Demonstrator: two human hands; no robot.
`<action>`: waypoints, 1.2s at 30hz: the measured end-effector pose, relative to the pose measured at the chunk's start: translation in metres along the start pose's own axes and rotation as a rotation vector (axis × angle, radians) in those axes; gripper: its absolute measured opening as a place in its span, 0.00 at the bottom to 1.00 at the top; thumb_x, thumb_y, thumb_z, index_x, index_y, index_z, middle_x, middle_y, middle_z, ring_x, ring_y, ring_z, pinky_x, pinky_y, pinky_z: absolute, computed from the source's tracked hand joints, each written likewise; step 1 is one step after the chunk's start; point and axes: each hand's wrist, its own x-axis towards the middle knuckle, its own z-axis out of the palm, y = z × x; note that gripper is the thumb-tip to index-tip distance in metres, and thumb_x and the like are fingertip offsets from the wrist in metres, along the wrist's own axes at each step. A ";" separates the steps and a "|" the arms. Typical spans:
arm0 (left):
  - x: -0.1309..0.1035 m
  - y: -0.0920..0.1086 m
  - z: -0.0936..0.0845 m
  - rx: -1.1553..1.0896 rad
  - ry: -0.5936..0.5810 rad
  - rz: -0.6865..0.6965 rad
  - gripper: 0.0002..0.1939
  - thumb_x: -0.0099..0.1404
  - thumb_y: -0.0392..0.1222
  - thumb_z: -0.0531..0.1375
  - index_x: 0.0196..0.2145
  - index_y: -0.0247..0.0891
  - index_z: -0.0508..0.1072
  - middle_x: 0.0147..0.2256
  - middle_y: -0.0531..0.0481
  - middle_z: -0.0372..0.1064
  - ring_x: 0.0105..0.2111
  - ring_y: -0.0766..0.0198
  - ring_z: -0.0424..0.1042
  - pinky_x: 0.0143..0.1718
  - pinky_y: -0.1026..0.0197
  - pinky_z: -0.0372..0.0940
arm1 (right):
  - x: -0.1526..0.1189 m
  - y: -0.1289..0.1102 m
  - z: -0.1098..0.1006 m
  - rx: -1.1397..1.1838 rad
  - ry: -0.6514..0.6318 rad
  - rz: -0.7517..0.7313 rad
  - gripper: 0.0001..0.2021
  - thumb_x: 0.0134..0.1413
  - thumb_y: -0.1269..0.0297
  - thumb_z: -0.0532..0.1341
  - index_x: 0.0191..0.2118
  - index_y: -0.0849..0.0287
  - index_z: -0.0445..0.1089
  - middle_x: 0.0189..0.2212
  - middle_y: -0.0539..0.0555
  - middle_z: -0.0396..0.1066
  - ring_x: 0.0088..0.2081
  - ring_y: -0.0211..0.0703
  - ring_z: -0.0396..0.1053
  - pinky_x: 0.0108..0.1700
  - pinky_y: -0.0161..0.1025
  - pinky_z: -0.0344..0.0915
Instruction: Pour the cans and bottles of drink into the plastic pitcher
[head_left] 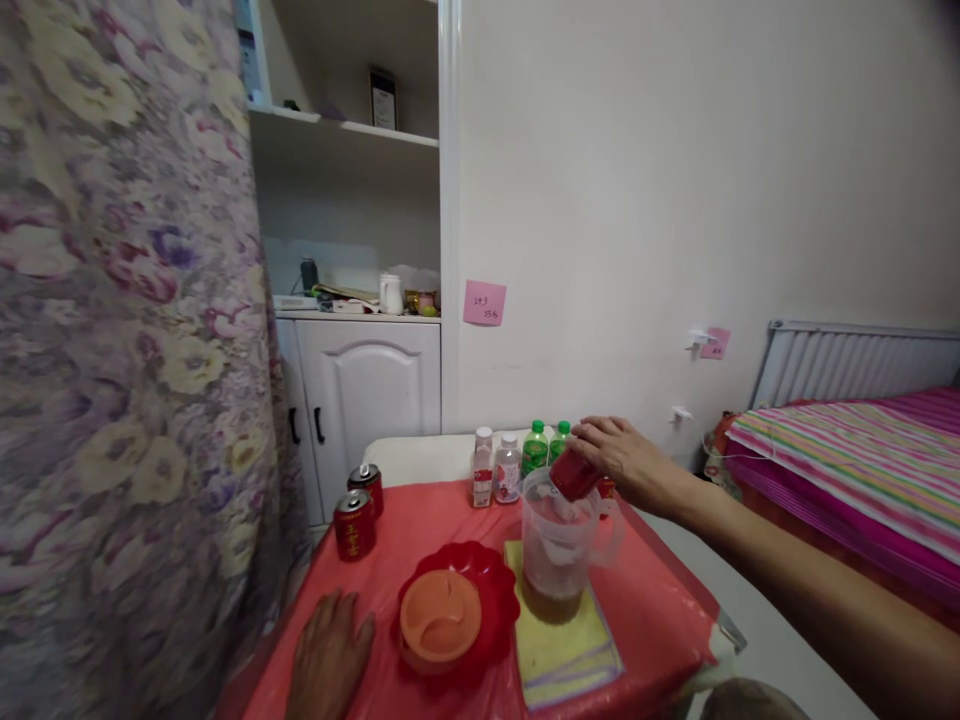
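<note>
My right hand point(606, 447) is wrapped round a red can point(574, 474), tilted over the mouth of a clear plastic pitcher point(556, 550). Brownish liquid shows at the pitcher's bottom, and the pitcher stands on a yellow cloth point(562, 660). My left hand point(330, 655) lies flat on the red tablecloth point(442, 515), fingers spread, holding nothing. Just right of it, an orange divided bowl point(441, 615) sits in a red scalloped dish point(499, 600). Two dark red cans point(355, 525) point(366, 487) stand upright beyond my left hand.
Behind the pitcher stand clear bottles point(507, 470) and green-capped bottles point(535, 450). A floral curtain point(135, 300) hangs at the left, beside a white cabinet point(375, 400). A bed point(847, 450) is at the right.
</note>
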 end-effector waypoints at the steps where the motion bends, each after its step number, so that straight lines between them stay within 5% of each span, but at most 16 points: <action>1: 0.000 0.000 0.001 -0.010 0.005 -0.001 0.28 0.68 0.48 0.46 0.53 0.28 0.75 0.57 0.32 0.72 0.59 0.45 0.68 0.62 0.47 0.60 | 0.001 -0.002 -0.001 -0.006 -0.005 -0.004 0.23 0.59 0.78 0.57 0.59 0.59 0.65 0.56 0.64 0.70 0.60 0.56 0.62 0.57 0.52 0.61; 15: 0.002 -0.001 0.003 -0.042 0.010 -0.005 0.30 0.67 0.49 0.45 0.53 0.26 0.74 0.56 0.32 0.73 0.60 0.44 0.68 0.62 0.48 0.60 | 0.007 -0.012 -0.003 -0.080 -0.049 -0.039 0.16 0.64 0.72 0.56 0.56 0.58 0.67 0.57 0.60 0.70 0.60 0.55 0.62 0.58 0.52 0.58; 36: 0.002 0.000 -0.003 -0.031 -0.018 0.012 0.31 0.68 0.49 0.45 0.54 0.24 0.74 0.57 0.31 0.73 0.60 0.43 0.67 0.62 0.47 0.60 | -0.018 0.000 0.012 -0.090 -0.018 0.088 0.22 0.60 0.77 0.57 0.59 0.57 0.67 0.57 0.61 0.72 0.59 0.57 0.66 0.61 0.62 0.58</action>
